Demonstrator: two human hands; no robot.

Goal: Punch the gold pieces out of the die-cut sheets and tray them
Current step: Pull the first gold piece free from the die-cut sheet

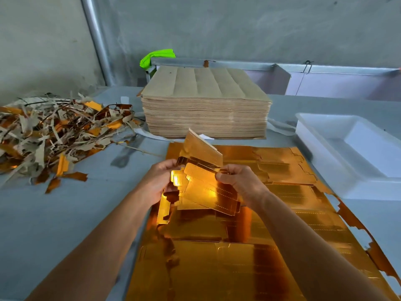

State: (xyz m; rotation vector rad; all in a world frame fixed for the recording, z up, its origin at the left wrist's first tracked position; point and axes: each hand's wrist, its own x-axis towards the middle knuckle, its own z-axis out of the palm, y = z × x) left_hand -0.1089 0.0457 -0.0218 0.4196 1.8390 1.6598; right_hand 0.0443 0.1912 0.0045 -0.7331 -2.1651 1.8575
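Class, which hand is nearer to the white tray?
Right. The right hand is closer to the white tray; the left hand is farther left, both gripping gold pieces.

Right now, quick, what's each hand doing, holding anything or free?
Left hand: closed, gripping the left edge of the gold pieces.
Right hand: closed, pinching the same gold pieces at their upper right edge.

Both forearms bare, no sleeves; seemingly no rings on left grip [156, 181] or right grip [239, 181].
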